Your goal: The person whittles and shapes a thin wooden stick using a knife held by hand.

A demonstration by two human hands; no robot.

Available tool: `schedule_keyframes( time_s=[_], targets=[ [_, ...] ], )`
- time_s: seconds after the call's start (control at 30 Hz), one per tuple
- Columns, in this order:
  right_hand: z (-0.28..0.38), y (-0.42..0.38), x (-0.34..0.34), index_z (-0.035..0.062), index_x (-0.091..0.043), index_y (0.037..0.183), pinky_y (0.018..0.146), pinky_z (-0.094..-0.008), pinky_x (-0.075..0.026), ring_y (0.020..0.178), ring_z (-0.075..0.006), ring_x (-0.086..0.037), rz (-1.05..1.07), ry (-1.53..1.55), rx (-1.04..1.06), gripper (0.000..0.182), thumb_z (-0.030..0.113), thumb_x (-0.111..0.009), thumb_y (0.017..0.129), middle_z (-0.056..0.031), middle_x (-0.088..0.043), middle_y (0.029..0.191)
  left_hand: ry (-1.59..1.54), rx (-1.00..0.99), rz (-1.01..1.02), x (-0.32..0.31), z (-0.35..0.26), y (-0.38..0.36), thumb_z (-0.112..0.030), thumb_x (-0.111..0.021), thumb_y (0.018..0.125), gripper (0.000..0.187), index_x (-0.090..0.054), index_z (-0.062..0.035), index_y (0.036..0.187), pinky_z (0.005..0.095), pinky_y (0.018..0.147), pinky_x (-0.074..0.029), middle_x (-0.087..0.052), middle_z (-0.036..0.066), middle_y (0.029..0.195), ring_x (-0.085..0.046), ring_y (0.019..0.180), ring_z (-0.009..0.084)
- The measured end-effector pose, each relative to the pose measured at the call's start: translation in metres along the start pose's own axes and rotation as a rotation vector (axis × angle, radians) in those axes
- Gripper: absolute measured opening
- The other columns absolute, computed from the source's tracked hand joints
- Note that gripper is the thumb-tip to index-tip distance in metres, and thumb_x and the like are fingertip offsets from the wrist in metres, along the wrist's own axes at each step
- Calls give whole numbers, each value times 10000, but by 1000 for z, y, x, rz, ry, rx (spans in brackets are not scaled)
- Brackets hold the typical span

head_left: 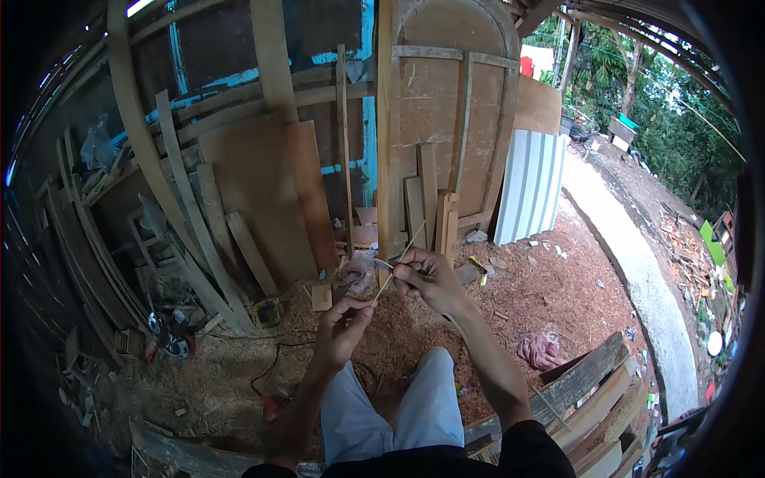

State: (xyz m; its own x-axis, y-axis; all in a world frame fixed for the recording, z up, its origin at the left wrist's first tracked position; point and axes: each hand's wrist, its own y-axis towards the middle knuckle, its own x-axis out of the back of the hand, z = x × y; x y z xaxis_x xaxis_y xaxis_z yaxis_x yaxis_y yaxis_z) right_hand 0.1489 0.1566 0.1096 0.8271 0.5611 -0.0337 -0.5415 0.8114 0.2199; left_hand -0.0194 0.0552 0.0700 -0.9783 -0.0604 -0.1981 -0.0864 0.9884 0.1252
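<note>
My left hand (344, 328) pinches the lower end of a thin, pale wooden stick (383, 288) between thumb and fingertips. The stick slants up and to the right, passing by the fingers of my right hand (429, 280). That hand is closed around what looks like a small knife (383, 264), whose short, pale blade pokes out to the left beside the stick. Its handle is hidden inside my fingers. Both hands are held in front of me, above my knees.
Boards and planks (307, 191) lean against the wall ahead, beside a corrugated metal sheet (530, 187). Sawdust and shavings (550, 279) cover the ground. Stacked lumber (598, 406) lies at my right, near a pink cloth (540, 350). A power tool (171, 342) sits at left.
</note>
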Motion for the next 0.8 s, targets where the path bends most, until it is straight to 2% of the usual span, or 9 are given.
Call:
schedule_keyframes(
  time_s=[0.07, 0.23, 0.4, 0.47, 0.53, 0.6, 0.67, 0.77, 0.8],
  targets=[
    [1, -2, 1, 24, -606, 895, 449, -184, -349, 518, -34, -475, -25, -36, 12, 141, 162, -577, 892, -1, -587, 662, -23, 23, 11, -1, 0, -1, -119, -559, 895, 153, -607, -27, 1008, 178, 425, -252, -464, -55, 650, -329, 492, 1],
    [-15, 9, 8, 29, -634, 842, 440, -190, -337, 516, -34, -466, -98, -134, 44, 150, 161, -580, 890, 12, -569, 637, -251, 182, 4, 1, 8, 3, -112, -560, 892, 150, -593, -25, 1009, 186, 368, -199, -418, -57, 617, -265, 435, 8],
    [-21, 24, 18, 53, -641, 801, 431, -187, -319, 500, -32, -449, -115, -158, 10, 175, 185, -576, 894, 20, -554, 618, -214, 145, -24, 5, 13, 5, -103, -555, 891, 144, -590, -21, 1004, 188, 370, -197, -418, -54, 616, -269, 436, 8],
    [-28, 33, 35, -1, -642, 820, 406, -211, -333, 478, -39, -448, -304, -287, 95, 169, 125, -556, 895, 13, -544, 602, -230, 143, -18, 11, 14, -1, -99, -553, 891, 146, -588, -19, 1008, 192, 372, -201, -419, -52, 616, -271, 435, 12],
    [-30, 41, 75, 1, -631, 791, 383, -217, -310, 463, -37, -429, -537, -238, 55, 235, 181, -539, 910, 20, -531, 592, -124, 182, 1, 19, 10, -13, -104, -544, 893, 175, -573, -13, 1039, 202, 378, -207, -407, -46, 613, -281, 437, 22],
    [-23, 42, 92, 10, -626, 772, 394, -210, -299, 457, -35, -415, -552, -108, 83, 270, 213, -526, 918, 16, -532, 596, -96, 215, -34, 29, 13, -18, -122, -540, 885, 185, -564, -10, 1030, 206, 400, -211, -394, -44, 627, -285, 457, 29],
    [-26, 36, 84, 15, -628, 804, 410, -201, -291, 454, -34, -400, -532, -218, 103, 256, 221, -528, 919, 17, -524, 602, -84, 244, -64, 30, 15, -15, -140, -536, 876, 197, -556, -7, 1021, 210, 423, -215, -380, -42, 641, -288, 477, 36],
    [-17, 21, 43, 24, -617, 875, 425, -197, -288, 457, -35, -386, -401, -253, -4, 228, 225, -521, 924, 22, -512, 609, -139, 204, -52, 24, 22, -3, -144, -522, 882, 194, -550, -9, 1018, 219, 414, -212, -381, -39, 643, -276, 465, 39],
    [-15, 16, 32, 33, -594, 935, 415, -199, -273, 452, -35, -364, -280, -118, -45, 236, 249, -498, 935, 25, -488, 597, -186, 198, -18, 22, 28, 0, -145, -510, 896, 194, -550, -16, 1036, 210, 403, -203, -384, -36, 638, -269, 458, 32]
  ],
)
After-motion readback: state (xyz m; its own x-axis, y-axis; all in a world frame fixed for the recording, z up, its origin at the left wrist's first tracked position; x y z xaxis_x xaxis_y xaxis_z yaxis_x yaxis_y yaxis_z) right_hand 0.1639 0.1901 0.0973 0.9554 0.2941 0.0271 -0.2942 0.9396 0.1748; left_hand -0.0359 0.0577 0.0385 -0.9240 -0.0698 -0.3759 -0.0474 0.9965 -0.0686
